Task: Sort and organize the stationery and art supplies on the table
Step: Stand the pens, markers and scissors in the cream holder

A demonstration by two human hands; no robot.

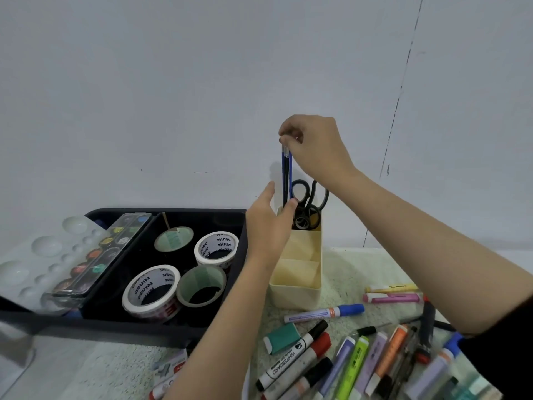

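My right hand pinches the tops of a small bunch of blue and black pens, held upright over the far compartment of a cream organizer box. Black-handled scissors stand in that same compartment. My left hand rests against the box's far left corner, its thumb touching the pens' lower ends. The two nearer compartments of the box look empty. Loose markers and highlighters lie on the table at the front right.
A black tray at the left holds several tape rolls and a watercolor set, with a white palette on its left edge. A teal eraser, yellow and pink highlighters and a stapler pack lie nearby.
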